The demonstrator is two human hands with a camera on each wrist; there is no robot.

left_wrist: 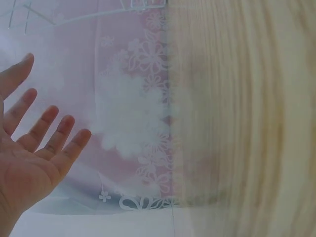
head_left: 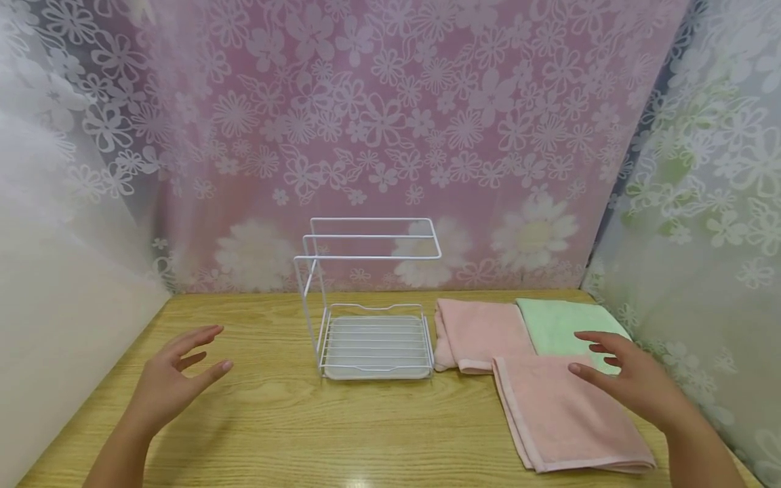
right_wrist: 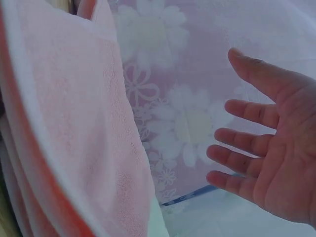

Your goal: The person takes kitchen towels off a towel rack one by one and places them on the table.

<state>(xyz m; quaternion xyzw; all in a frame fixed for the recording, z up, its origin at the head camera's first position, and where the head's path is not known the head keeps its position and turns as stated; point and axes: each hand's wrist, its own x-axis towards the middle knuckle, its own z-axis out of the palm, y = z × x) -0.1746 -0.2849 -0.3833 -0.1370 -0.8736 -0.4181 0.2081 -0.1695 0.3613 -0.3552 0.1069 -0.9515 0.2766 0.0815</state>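
Note:
A white wire rack (head_left: 375, 369) with a tray in its base stands mid-table, its upper bars reaching out to the right. To its right lie a folded pink towel (head_left: 482, 329), a folded green towel (head_left: 561, 322) and, nearer the front, a second folded pink towel (head_left: 567, 413). My left hand (head_left: 173, 383) hovers over the table left of the rack, holding nothing, fingers spread in the left wrist view. My right hand (head_left: 634, 379) is above the front pink towel and the green one, also holding nothing; the right wrist view shows its fingers (right_wrist: 242, 138) extended, apart from the towel.
The wooden table (head_left: 256, 434) extends under everything. A pink translucent curtain (head_left: 390, 135) with white flowers hangs behind it. A pale sheet (head_left: 67, 271) borders the left side, and a flowered curtain (head_left: 714, 271) borders the right, close to the right hand.

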